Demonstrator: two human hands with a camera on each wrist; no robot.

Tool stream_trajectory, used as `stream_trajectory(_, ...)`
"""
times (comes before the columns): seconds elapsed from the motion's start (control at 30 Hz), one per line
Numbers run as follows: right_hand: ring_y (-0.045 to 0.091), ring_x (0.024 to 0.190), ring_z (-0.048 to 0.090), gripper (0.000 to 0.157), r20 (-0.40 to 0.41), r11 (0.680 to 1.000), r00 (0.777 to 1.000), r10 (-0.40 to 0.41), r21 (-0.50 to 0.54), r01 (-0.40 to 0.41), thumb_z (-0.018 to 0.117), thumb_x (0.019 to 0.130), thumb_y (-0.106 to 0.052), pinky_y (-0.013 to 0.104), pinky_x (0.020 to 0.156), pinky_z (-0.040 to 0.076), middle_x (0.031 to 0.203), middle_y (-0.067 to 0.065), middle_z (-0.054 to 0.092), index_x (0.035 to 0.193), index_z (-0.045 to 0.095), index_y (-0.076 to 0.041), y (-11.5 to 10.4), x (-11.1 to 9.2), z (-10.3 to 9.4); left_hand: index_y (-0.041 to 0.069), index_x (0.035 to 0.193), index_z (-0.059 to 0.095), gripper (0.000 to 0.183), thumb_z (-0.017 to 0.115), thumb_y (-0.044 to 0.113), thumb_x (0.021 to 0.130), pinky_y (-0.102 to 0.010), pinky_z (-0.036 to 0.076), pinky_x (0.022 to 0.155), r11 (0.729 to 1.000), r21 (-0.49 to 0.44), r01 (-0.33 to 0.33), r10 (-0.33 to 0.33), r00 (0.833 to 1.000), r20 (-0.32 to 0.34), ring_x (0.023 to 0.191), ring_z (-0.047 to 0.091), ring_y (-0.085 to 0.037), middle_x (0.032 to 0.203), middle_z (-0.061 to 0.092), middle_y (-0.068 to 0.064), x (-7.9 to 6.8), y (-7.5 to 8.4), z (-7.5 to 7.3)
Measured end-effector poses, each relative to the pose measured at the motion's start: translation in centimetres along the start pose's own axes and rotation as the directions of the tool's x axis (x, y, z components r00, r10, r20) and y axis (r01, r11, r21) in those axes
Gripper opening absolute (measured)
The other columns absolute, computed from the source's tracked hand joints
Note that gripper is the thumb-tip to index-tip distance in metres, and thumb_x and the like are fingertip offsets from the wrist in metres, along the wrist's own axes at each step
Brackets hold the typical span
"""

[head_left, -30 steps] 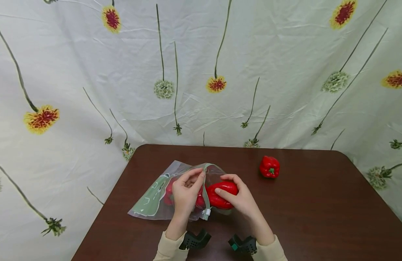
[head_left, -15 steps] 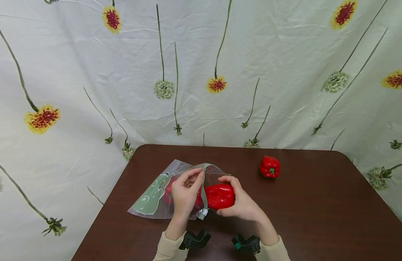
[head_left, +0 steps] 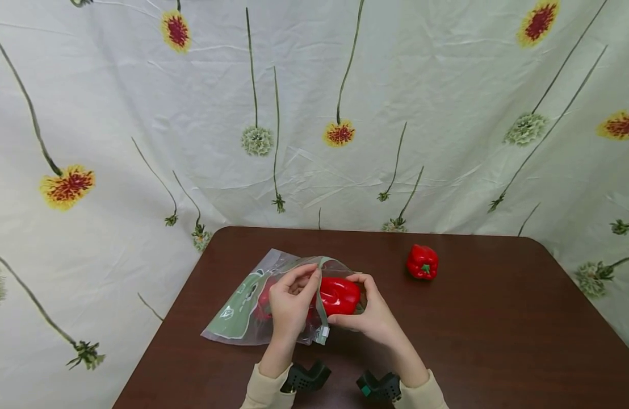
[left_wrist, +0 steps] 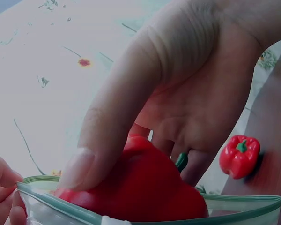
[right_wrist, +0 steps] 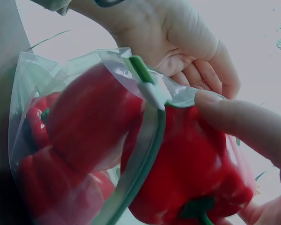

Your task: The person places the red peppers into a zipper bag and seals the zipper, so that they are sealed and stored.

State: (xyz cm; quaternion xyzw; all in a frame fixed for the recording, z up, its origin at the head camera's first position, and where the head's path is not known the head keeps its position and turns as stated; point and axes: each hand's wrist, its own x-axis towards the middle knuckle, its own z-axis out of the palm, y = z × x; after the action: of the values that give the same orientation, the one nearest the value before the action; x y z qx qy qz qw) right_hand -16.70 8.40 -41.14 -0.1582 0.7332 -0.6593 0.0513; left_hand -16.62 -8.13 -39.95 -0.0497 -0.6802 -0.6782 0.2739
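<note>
A clear zip bag (head_left: 233, 315) with green print lies on the table, several red bell peppers inside it. My left hand (head_left: 290, 300) pinches the rim of the bag's mouth (right_wrist: 152, 154) between thumb and fingertips. My right hand (head_left: 376, 315) grips another red bell pepper (head_left: 339, 296), its thumb along one side and the fingers round the far side. This pepper (left_wrist: 140, 187) sits partly within the open mouth in the left wrist view. Its green stem (right_wrist: 199, 211) faces away from the bag. A white slider (right_wrist: 153, 95) sits at one end of the zip.
One more red bell pepper (head_left: 422, 262) stands on the dark brown table (head_left: 498, 318), to the right and farther back. Behind the table's far edge hangs a pale cloth (head_left: 447, 113) printed with flowers.
My right hand first shifts its grip round the pepper, then moves it left and slightly away, into the bag's mouth. My left hand stays almost still on the rim.
</note>
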Motion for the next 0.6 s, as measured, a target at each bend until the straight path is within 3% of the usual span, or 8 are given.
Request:
stream_trajectory(0.17,0.036,0.116,0.047,0.073,0.102,0.996,0.991,-0.084,-0.015,0.086,0.077,0.073,-0.004,0.043,0.092,0.046,0.129,0.016,0.042,0.133,0.036,-0.003,0.43,0.15,-0.51,0.003,0.096,0.073,0.019,0.073,0.016,0.083,-0.026,0.054,0.063,1.0,0.0,-0.019,0.019,1.0,-0.002,0.068,0.065,-0.015,0.086,0.071,-0.01,0.01,-0.18,-0.09)
stream_trajectory(0.27,0.035,0.115,0.046,0.073,0.123,0.992,0.985,-0.118,-0.02,0.121,0.075,0.073,-0.003,0.044,0.092,0.045,0.131,0.015,0.044,0.137,0.038,-0.007,0.61,0.21,-0.61,0.002,0.096,0.073,0.018,0.072,0.014,0.083,-0.026,0.054,0.062,1.0,-0.001,-0.028,0.028,1.0,-0.005,0.067,0.065,-0.015,0.085,0.071,-0.011,0.02,-0.19,-0.07)
stream_trajectory(0.4,0.033,0.116,0.046,0.073,0.08,0.992,0.99,-0.119,-0.027,0.121,0.075,0.074,-0.003,0.042,0.089,0.047,0.134,0.01,0.046,0.138,0.041,-0.012,0.66,0.27,-0.34,0.001,0.096,0.073,0.017,0.072,0.012,0.083,-0.025,0.054,0.062,1.0,-0.007,-0.022,0.022,1.0,-0.002,0.067,0.064,-0.014,0.085,0.071,-0.012,-0.03,-0.17,-0.02)
stream_trajectory(0.6,0.033,0.122,0.045,0.069,-0.013,0.994,0.994,-0.106,-0.017,0.106,0.078,0.074,-0.005,0.044,0.094,0.044,0.133,0.011,0.047,0.133,0.044,-0.009,0.51,0.17,0.32,0.0,0.097,0.072,0.018,0.072,0.011,0.083,-0.023,0.053,0.062,0.999,-0.032,-0.014,0.014,1.0,0.001,0.067,0.064,-0.014,0.086,0.07,-0.014,-0.05,0.1,0.04)
